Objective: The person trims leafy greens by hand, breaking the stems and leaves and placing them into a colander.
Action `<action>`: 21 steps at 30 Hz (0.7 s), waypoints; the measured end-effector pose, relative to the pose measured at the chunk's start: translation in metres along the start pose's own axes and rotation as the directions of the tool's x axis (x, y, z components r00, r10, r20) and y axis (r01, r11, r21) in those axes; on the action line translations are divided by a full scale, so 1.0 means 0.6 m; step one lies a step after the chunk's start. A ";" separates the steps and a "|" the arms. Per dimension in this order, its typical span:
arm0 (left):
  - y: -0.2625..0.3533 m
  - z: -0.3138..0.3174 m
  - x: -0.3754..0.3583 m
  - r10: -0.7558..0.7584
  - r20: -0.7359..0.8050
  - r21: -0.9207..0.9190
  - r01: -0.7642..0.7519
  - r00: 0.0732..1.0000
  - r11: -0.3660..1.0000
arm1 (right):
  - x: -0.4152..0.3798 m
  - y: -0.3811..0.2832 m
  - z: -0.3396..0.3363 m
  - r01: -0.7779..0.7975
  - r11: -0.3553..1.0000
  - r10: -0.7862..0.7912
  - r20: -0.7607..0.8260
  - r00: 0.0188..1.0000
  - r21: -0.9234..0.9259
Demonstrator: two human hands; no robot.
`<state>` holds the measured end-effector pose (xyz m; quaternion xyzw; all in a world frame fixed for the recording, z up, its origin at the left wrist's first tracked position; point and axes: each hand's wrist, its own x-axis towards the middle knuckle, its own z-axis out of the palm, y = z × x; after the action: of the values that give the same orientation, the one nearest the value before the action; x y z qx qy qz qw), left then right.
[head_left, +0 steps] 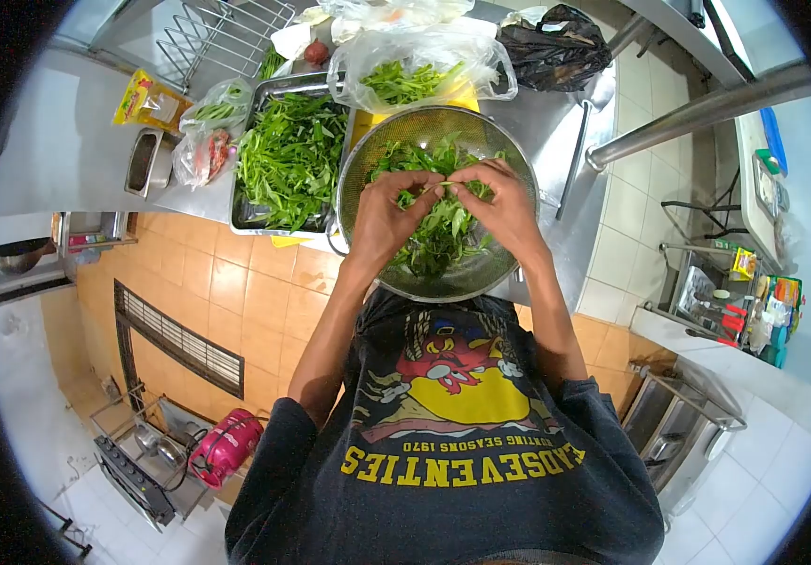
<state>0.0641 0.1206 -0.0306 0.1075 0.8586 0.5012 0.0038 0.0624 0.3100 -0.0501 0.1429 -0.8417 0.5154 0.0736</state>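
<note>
Over a large metal mesh colander [356,155], my left hand [388,215] and my right hand [503,202] meet fingertip to fingertip. Each has thumb and fingers pinched on a thin green stem [445,184], which bridges the small gap between them. Loose leafy greens [433,252] with long narrow leaves lie in the colander below my hands. To the left, a rectangular metal tray [235,202] is heaped with more leafy greens [292,155]. Just beyond the colander sits an open clear plastic bag [490,71] holding cut green stems [405,83].
A black plastic bag [556,47] lies at the back right of the steel counter [570,141]. Left of the tray are a small metal container [148,162], bagged vegetables [206,155] and a yellow packet [151,100]. A wire rack [222,38] stands behind. A metal pipe [697,115] crosses at right.
</note>
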 end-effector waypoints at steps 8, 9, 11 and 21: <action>-0.016 -0.004 0.002 0.002 -0.009 0.014 -0.001 1.000 1.000 | -0.002 -0.005 0.002 -0.108 0.991 0.110 -0.027 0.994 0.079; -0.014 -0.006 0.002 -0.006 0.000 0.011 0.006 1.000 1.000 | -0.001 -0.006 0.002 -0.098 0.993 0.100 -0.028 0.995 0.073; -0.008 -0.007 0.003 -0.015 0.017 -0.012 0.015 1.000 1.000 | -0.001 -0.008 0.001 -0.076 0.995 0.078 -0.031 0.996 0.061; -0.012 -0.008 0.004 0.186 0.026 0.236 -0.187 0.982 0.954 | 0.004 0.002 0.010 0.057 0.998 -0.057 0.000 0.998 0.016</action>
<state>0.0598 0.1133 -0.0340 0.1886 0.8985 0.3927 -0.0547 0.0601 0.3051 -0.0531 0.1677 -0.8333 0.5195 0.0869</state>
